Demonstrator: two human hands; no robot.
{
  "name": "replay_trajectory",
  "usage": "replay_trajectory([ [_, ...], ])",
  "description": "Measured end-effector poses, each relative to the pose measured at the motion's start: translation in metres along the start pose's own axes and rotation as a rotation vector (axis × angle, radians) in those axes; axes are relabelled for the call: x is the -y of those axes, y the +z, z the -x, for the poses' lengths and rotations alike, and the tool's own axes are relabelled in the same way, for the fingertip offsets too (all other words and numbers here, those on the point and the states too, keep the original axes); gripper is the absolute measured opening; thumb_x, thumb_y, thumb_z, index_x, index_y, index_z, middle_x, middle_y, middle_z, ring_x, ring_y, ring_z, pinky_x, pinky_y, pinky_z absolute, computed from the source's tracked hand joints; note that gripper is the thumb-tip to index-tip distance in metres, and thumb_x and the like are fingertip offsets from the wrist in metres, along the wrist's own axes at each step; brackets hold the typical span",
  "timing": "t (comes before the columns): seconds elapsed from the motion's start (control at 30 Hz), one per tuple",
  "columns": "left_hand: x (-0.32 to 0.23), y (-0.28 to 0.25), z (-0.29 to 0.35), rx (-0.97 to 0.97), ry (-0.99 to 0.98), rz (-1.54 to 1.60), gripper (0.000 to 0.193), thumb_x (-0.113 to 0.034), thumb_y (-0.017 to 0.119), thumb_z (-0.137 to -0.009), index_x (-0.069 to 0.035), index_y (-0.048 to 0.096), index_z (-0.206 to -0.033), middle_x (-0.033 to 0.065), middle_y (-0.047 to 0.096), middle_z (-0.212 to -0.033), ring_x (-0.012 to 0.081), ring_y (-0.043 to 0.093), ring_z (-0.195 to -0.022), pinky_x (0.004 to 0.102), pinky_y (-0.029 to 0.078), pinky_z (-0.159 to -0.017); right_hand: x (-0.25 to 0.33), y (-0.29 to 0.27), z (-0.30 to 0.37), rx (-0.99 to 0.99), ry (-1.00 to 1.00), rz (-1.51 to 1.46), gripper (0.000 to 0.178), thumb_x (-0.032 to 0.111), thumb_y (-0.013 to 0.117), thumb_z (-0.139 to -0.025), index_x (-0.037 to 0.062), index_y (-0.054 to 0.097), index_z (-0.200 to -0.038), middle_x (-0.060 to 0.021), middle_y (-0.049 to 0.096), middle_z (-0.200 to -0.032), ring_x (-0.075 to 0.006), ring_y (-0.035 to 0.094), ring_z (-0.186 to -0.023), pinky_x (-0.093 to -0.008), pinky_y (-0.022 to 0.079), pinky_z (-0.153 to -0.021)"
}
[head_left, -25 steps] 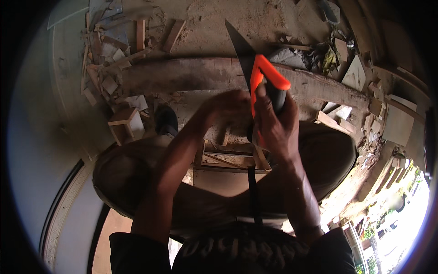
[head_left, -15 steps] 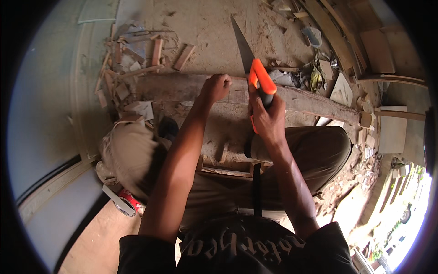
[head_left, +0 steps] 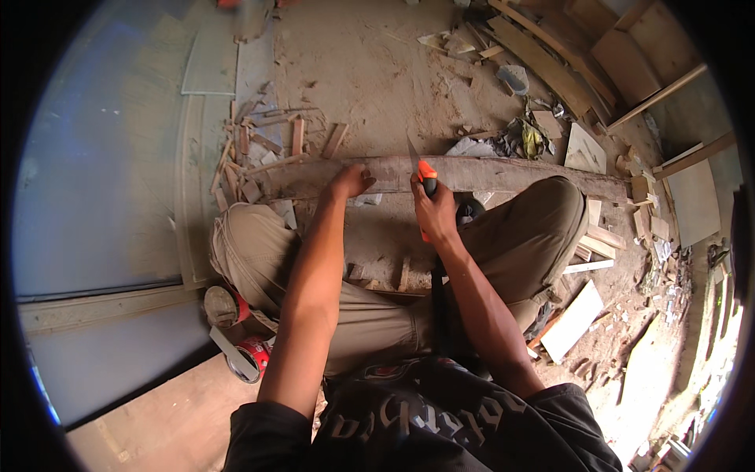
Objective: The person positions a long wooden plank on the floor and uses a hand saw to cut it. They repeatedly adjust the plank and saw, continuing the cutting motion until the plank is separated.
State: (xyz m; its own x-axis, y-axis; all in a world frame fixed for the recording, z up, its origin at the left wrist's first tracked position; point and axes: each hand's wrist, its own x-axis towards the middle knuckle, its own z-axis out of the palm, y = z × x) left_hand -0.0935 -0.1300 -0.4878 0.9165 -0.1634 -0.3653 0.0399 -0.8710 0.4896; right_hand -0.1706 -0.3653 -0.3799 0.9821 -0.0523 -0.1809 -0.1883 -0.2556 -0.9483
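Note:
A long, rough wooden plank lies crosswise in front of my bent knees. My left hand is closed on the plank left of its middle, fingers curled over the wood; the far side of its grip is hidden. In my right hand is a handsaw, my fingers wrapped round its orange and black handle. The saw's narrow grey blade points away from me over the plank, seen nearly edge-on. Whether its teeth touch the wood I cannot tell.
Wood offcuts are scattered beyond the plank at left. A crumpled wrapper and long boards lie at the far right. Red cans stand by my left leg, near a large grey-blue panel. A pale board lies at right.
My right hand has lowered the saw toward the plank; its blade now looks much shorter. My left hand has shifted slightly left on the plank. My knees and the view have moved.

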Motion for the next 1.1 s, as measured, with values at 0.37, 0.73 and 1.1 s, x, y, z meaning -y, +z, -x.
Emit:
replay_trajectory([
  [0.37,0.012,0.013,0.032,0.029,-0.242,-0.155,0.040,-0.036,0.065,-0.082,-0.004,0.067,-0.107,0.0211,0.063,-0.112,0.0364,0.061,-0.107,0.0424,0.048,-0.091,0.031,-0.020,0.012,-0.051,0.259,-0.405,0.049,0.055,0.060,-0.090,0.0091,0.053,-0.076,0.0029,0.045,-0.058,-0.0070,0.040,-0.047,-0.0264,0.030,-0.043],
  [0.73,0.003,0.020,0.011,-0.152,-0.185,0.101,0.038,-0.037,0.065,-0.085,-0.003,0.069,-0.101,0.0205,0.068,-0.103,0.0326,0.066,-0.098,0.0403,0.050,-0.083,-0.007,-0.020,0.016,-0.063,0.116,-0.199,0.048,0.046,0.060,-0.093,0.0042,0.052,-0.070,0.0006,0.047,-0.057,-0.0082,0.040,-0.049,-0.0289,0.033,-0.045],
  [1.1,0.025,0.041,-0.021,-0.079,0.020,-0.017,0.052,-0.039,0.076,-0.074,-0.005,0.065,-0.111,0.0229,0.063,-0.113,0.0367,0.059,-0.111,0.0455,0.046,-0.094,0.019,0.004,0.039,-0.077,-0.006,-0.303,0.035,0.026,0.063,-0.092,0.0007,0.053,-0.069,0.0028,0.047,-0.058,-0.0059,0.039,-0.056,-0.0285,0.034,-0.049],
])
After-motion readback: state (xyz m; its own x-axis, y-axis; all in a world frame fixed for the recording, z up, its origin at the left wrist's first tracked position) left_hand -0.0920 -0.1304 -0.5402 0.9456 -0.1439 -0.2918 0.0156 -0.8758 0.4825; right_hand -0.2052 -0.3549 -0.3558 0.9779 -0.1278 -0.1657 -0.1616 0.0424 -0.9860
